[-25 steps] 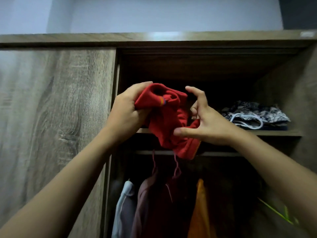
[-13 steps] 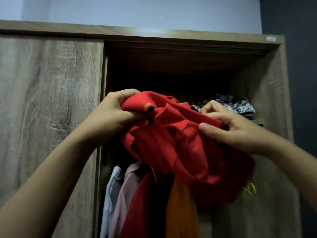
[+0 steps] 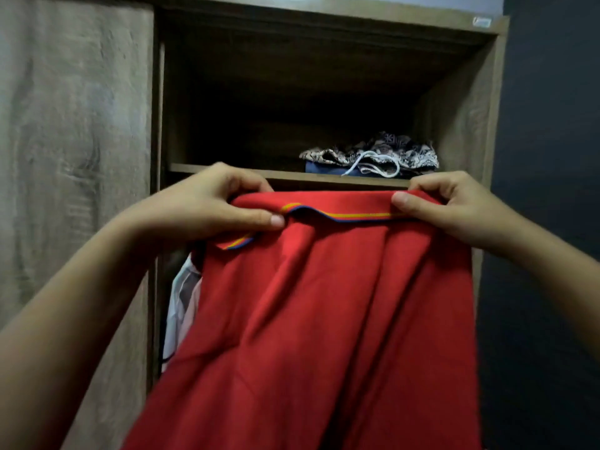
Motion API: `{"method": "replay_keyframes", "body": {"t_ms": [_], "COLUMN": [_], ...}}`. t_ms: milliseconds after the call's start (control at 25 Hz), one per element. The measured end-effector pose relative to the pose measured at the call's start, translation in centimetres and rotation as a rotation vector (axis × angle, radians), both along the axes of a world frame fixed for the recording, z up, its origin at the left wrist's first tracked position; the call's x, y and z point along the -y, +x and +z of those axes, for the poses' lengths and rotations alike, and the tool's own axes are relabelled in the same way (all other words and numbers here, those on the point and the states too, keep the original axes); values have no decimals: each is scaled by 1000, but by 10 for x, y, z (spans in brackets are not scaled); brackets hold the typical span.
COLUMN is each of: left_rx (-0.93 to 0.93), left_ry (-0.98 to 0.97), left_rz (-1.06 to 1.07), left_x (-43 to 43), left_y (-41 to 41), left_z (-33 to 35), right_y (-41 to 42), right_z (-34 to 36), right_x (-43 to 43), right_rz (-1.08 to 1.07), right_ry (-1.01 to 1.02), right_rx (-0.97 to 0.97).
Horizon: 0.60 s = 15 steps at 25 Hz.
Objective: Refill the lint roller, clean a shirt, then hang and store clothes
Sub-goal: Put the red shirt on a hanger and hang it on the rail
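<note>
A red shirt (image 3: pixel 324 319) with a yellow and blue stripe along its collar hangs spread out in front of the open wardrobe. My left hand (image 3: pixel 211 206) pinches the collar's left end and my right hand (image 3: pixel 454 209) pinches its right end, both at the height of the upper shelf (image 3: pixel 285 174). The cloth falls straight down and hides most of the hanging space below.
Folded patterned clothes with a white drawstring (image 3: pixel 373 155) lie on the right of the upper shelf. A white garment (image 3: pixel 183 297) hangs at the lower left behind the shirt. The wardrobe's wooden sliding door (image 3: pixel 74 157) covers the left; a dark wall (image 3: pixel 552 190) stands on the right.
The bunched red shirt has been pulled off the shelf and shaken open. My hands have moved apart along the collar, and the view has shifted left and closer.
</note>
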<state>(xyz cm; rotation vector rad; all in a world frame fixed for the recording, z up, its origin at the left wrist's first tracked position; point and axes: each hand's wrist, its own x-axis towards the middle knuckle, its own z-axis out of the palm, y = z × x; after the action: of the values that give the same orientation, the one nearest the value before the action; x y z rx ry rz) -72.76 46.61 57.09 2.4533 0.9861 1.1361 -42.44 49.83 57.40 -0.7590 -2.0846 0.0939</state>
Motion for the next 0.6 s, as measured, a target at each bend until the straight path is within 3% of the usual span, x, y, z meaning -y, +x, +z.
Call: {"method": "replay_keyframes", "body": {"t_ms": [280,400,600], "left_rx": [51,-59,265], "left_ry": [-37,26,80], "left_rz": [202,346,371], "left_x": [-40,-57,-14], "left_y": [18,29,83], "left_z": [-71,-109,-175], "right_y": [25,28,20], "right_z": [-38,-59,-112], "right_x": [17,25,22], "right_rz": [-2,-2,-1], "right_ry": [-381,-563,-842], "right_rx": [120,17,-143]}}
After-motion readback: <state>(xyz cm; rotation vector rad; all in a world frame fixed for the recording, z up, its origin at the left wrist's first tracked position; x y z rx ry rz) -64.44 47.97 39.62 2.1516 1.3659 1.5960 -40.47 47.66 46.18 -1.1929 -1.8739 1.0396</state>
